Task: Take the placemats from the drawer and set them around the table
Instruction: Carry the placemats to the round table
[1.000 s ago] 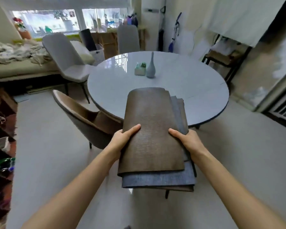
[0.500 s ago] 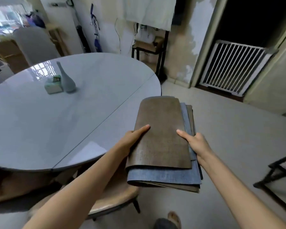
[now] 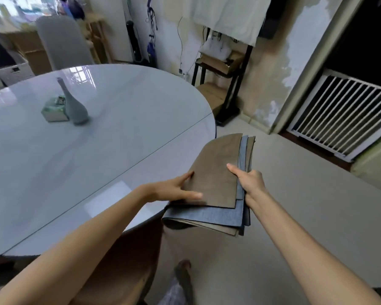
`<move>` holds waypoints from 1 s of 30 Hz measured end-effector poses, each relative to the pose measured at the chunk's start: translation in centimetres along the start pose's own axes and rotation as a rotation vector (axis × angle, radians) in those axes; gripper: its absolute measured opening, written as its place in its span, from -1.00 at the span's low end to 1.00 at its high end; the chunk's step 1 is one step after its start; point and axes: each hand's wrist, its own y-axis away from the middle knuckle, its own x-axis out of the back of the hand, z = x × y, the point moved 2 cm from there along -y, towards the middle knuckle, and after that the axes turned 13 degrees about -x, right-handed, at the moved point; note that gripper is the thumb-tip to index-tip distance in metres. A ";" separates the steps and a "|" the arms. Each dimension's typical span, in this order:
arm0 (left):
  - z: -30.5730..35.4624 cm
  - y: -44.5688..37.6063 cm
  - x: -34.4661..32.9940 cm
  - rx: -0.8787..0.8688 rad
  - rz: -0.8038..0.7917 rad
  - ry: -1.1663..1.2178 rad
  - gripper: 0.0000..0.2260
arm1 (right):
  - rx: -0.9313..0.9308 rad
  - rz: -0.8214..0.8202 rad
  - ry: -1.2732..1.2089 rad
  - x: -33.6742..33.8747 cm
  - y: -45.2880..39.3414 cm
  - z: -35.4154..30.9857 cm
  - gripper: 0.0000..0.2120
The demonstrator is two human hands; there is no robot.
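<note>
A stack of placemats (image 3: 216, 179), brown on top with blue and tan ones beneath, is held in the air just past the right edge of the round grey table (image 3: 97, 155). My right hand (image 3: 249, 183) grips the stack's right side, thumb on top. My left hand (image 3: 174, 190) lies on the left part of the top brown mat with fingers stretched out, a fingertip at its near edge. The lower layers droop at the near end.
A grey vase (image 3: 74, 104) and a small green box (image 3: 53, 111) stand on the table. A brown chair (image 3: 123, 260) is tucked in below my left arm. A grey chair (image 3: 62, 42) stands at the far side, a black shelf (image 3: 224, 84) and white gate (image 3: 339, 119) to the right.
I have stepped on around the table to the right. My left hand has shifted from gripping the stack's left side onto the top mat, fingers spread. The right hand keeps its hold.
</note>
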 end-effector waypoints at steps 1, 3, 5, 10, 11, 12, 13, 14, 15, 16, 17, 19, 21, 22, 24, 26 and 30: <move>-0.6 -0.7 0.7 -0.026 -0.058 -0.076 -0.04 | -0.007 0.005 0.016 -0.8 -1.6 -1.0 -0.76; -1.9 -2.4 2.0 -0.090 -0.109 -0.197 0.08 | -0.023 0.012 0.052 -2.6 -4.9 -2.8 -0.66; -2.8 -4.2 3.3 -0.154 -0.091 -0.345 0.16 | -0.043 0.015 0.078 -4.3 -8.1 -4.6 -0.60; -4.0 -7.6 8.5 -0.205 0.054 -0.563 0.16 | -0.052 -0.013 0.197 -9.3 -15.1 -9.7 -0.30; -4.3 -8.3 9.9 -0.201 0.056 -0.600 0.16 | -0.032 -0.026 0.230 -10.4 -16.5 -10.7 -0.18; -4.6 -8.8 11.1 -0.193 0.055 -0.637 0.16 | -0.014 -0.041 0.263 -11.6 -18.1 -11.4 -0.07; -4.9 -9.2 12.4 -0.173 0.061 -0.663 0.15 | 0.000 -0.058 0.294 -12.7 -20.1 -11.8 0.00; -5.3 -9.6 13.5 -0.159 0.076 -0.685 0.12 | 0.006 -0.079 0.323 -13.9 -21.1 -12.4 0.00; -5.6 -10.0 14.7 -0.146 0.090 -0.707 0.08 | 0.007 -0.102 0.345 -15.1 -21.7 -13.2 -0.05; -5.8 -10.2 15.6 -0.129 0.113 -0.713 0.04 | 0.006 -0.117 0.363 -16.3 -22.2 -14.0 -0.12; -6.2 -10.5 16.4 -0.107 0.149 -0.712 0.00 | 0.000 -0.136 0.375 -17.7 -22.6 -15.0 -0.19; -7.0 -10.9 17.6 -0.108 0.293 -0.745 -0.12 | -0.045 -0.186 0.392 -20.4 -23.5 -16.4 -0.32; -8.1 -11.4 18.3 -0.121 0.516 -0.791 -0.27 | -0.076 -0.261 0.412 -23.2 -25.1 -17.4 -0.46; -8.8 -11.6 18.6 -0.105 0.619 -0.777 -0.33 | -0.078 -0.299 0.429 -24.5 -25.7 -17.8 -0.54; -9.4 -12.2 19.0 -0.042 0.760 -0.700 -0.37 | -0.082 -0.368 0.488 -27.0 -26.9 -18.7 -0.62; -9.1 -12.9 19.7 0.040 0.902 -0.538 -0.41 | -0.074 -0.432 0.523 -29.1 -28.1 -19.6 -0.66; -8.5 -13.6 21.6 0.095 1.308 -0.231 -0.52 | -0.055 -0.508 0.635 -32.1 -30.0 -21.4 -0.52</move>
